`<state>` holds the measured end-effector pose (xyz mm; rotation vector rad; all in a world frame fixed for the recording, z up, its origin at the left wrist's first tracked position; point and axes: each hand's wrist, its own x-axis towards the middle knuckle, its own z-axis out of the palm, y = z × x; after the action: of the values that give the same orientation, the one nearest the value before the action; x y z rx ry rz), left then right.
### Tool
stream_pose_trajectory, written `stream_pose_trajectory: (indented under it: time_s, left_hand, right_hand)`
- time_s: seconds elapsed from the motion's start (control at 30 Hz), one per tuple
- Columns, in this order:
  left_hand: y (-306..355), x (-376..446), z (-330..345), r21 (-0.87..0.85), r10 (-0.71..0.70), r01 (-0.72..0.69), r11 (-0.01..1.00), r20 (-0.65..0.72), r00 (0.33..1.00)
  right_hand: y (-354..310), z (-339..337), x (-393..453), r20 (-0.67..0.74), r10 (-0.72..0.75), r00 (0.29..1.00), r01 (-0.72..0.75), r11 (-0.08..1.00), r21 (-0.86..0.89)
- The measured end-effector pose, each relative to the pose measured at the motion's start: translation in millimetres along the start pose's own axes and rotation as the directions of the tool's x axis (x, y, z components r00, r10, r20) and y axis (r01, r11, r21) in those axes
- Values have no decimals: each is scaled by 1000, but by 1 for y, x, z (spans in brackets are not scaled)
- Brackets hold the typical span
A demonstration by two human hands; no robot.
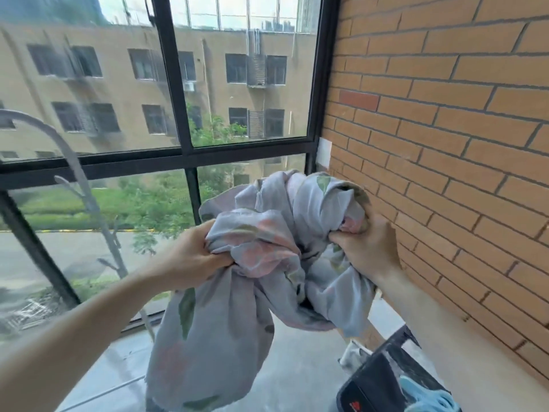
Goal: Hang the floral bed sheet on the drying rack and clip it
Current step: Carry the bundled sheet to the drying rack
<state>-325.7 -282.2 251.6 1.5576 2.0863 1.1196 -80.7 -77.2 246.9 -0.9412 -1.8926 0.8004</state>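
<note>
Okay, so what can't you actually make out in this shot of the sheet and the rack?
- Drying rack: head view, blurred and cut by the left edge; its rails are unclear.
- Floral bed sheet: bunched, so its edges and corners are hidden.
- Fingertips of the left hand and right hand: buried in fabric.
- Clips: none visible.

A single wide-angle head camera looks forward and slightly down from close behind both outstretched hands, facing a black-framed window (pixel 178 114) straight ahead, with a brick wall (pixel 445 129) close along the right and the floor (pixel 297 367) below.
</note>
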Motion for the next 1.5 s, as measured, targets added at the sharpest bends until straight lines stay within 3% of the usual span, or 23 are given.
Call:
stream_pose_trajectory:
  time_s: [0.37, 0.6, 0.77, 1.0, 1.1, 1.17, 1.27, 1.4, 1.5]
  left_hand:
    - [-91, -89, -84, 183, -178, 165, 969, 57, 982]
    - [-152, -126, -134, 164, -400, 377, 912, 145, 905]
    - [-177, -160, -156, -56, -501, 498, 865, -56, 864]
    - [-191, -222, -175, 35, -477, 518, 854, -345, 809]
    - [-200, -256, -193, 186, -445, 566, 803, -443, 778]
    - [-211, -280, -212, 270, -458, 619, 737, -474, 752]
    - [-232, -318, -246, 228, -535, 711, 665, -518, 667]
    - [-253, -360, -283, 135, -488, 706, 695, -632, 601]
    - [-265, -396, -318, 126, -455, 666, 735, -636, 623]
  right_hand:
    - [-23, 118, -64, 136, 90, 987, -88, 996, -23]
    - [-11, 173, -84, 267, 220, 938, -207, 975, -75]
    - [2, 227, -86, 397, 254, 882, -235, 967, -97]
    - [6, 319, -117, 597, 311, 739, -327, 941, -85]
    - [-11, 348, -137, 651, 330, 684, -372, 925, -78]
    - [-28, 364, -146, 669, 334, 664, -398, 915, -63]
    - [-46, 391, -156, 700, 311, 642, -403, 914, -36]
    - [-70, 422, -180, 725, 306, 617, -412, 911, -34]
    - [-107, 453, -228, 692, 327, 644, -429, 903, -28]
